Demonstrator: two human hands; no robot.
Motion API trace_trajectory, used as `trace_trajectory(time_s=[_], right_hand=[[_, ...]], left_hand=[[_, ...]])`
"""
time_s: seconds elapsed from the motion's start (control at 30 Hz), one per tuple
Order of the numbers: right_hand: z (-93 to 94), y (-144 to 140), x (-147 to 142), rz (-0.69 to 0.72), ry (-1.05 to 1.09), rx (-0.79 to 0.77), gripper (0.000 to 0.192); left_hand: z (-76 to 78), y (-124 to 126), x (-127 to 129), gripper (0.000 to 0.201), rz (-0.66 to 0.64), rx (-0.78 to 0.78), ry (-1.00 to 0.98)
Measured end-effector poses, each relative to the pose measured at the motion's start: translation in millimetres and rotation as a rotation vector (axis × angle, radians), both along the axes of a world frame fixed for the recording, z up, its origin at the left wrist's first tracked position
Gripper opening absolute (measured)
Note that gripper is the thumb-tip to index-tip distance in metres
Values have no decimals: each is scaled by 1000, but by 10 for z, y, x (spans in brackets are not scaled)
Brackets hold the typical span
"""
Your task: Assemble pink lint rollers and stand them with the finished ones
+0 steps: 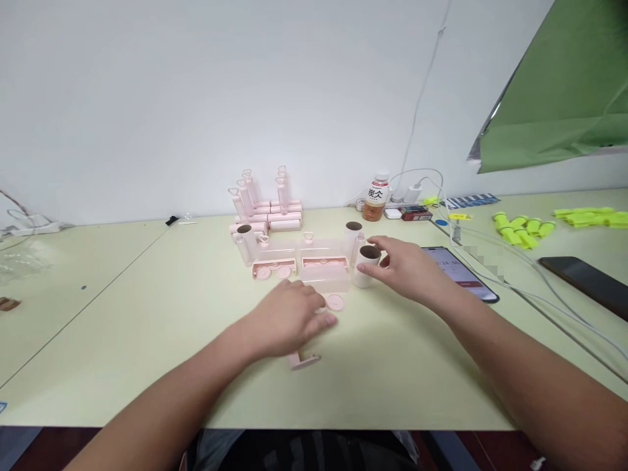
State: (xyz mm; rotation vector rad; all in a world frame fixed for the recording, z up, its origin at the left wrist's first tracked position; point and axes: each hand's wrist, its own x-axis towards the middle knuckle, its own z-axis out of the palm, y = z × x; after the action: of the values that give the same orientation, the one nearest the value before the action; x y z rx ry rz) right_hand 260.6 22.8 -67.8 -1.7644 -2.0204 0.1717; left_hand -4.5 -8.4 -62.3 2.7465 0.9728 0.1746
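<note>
Picking step: right hand (pixel 409 268) pinching white roll (pixel 366 265); left hand (pixel 289 317) curled over pink handle (pixel 304 360), grip unclear. Next likely needs lifting roll toward 7 o'clock.

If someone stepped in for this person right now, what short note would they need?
Left hand: palm down on a pink handle lying on the table; grip hidden.
Right hand: fingers on an upright white roll.
Between them: clear cover, pink cap, open pink frames.
Done: pink rollers stacked by the wall.
Left: loose parts still apart, second roll waiting.
</note>
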Motion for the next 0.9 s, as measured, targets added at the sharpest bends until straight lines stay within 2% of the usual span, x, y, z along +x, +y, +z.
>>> trace_trajectory(time_s=[0.1, 0.17, 0.23, 0.3, 0.37, 0.43, 0.5, 0.63, 0.77, 0.9], right_hand=[[46, -54, -1, -67, -24, 108, 53], [78, -102, -19, -97, -3, 203, 48], [113, -165, -49, -79, 49, 323, 39], [147, -243, -91, -20, 125, 434, 26], [170, -324, -145, 65, 217, 444, 21], [164, -389, -216, 186, 322, 313, 23], [119, -424, -303, 318, 448, 84, 27], [-52, -432, -486, 523, 769, -440, 32], [-186, -466, -601, 636, 972, -804, 39], [-221, -515, -649, 714, 1059, -1011, 45]], left_hand=[[131, 57, -306, 43, 255, -74, -23], [140, 90, -473, 39, 338, -210, 48], [108, 111, -557, 34, 349, -381, 153], [73, 119, -562, 29, 304, -527, 226], [61, 122, -530, 22, 236, -622, 224], [73, 123, -496, 17, 163, -662, 139], [93, 120, -468, 15, 88, -637, -22], [77, 88, -380, 25, 11, -443, -336], [-12, 38, -264, 27, -21, -409, -437], [-51, 12, -218, 29, -50, -400, -422]])
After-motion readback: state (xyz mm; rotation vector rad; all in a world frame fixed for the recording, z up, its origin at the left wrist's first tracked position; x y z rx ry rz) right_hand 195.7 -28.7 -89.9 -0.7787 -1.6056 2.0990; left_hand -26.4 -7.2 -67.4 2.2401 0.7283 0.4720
